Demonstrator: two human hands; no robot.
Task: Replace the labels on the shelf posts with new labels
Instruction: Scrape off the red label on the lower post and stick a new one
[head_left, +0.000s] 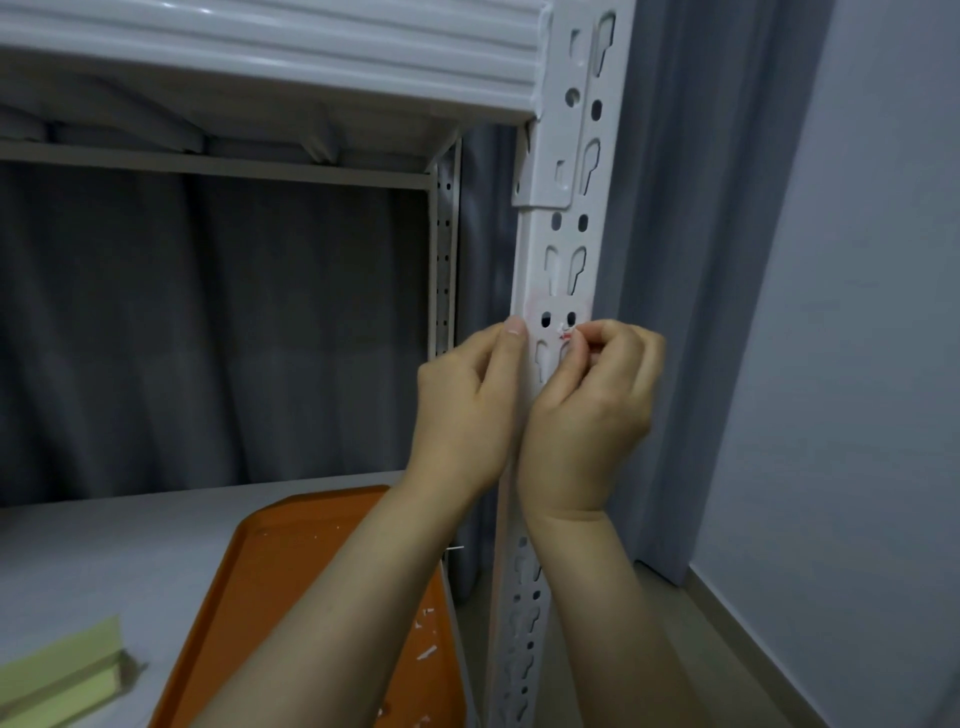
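Note:
A white perforated shelf post (566, 228) runs up the right of the shelf. A pale pink patch of label remains (558, 306) clings to it around two round holes. My left hand (467, 400) grips the post's left edge, thumb tip on the front face. My right hand (592, 405) is curled against the post, its fingertips pinching a small red-and-white scrap of label (566, 333) at the lower right of the patch.
An orange tray (291, 587) with white paper scraps lies on the grey shelf board (104, 551). A pale green roll or strip of labels (62, 670) lies at the lower left. Grey curtain (675, 312) hangs behind; a wall is to the right.

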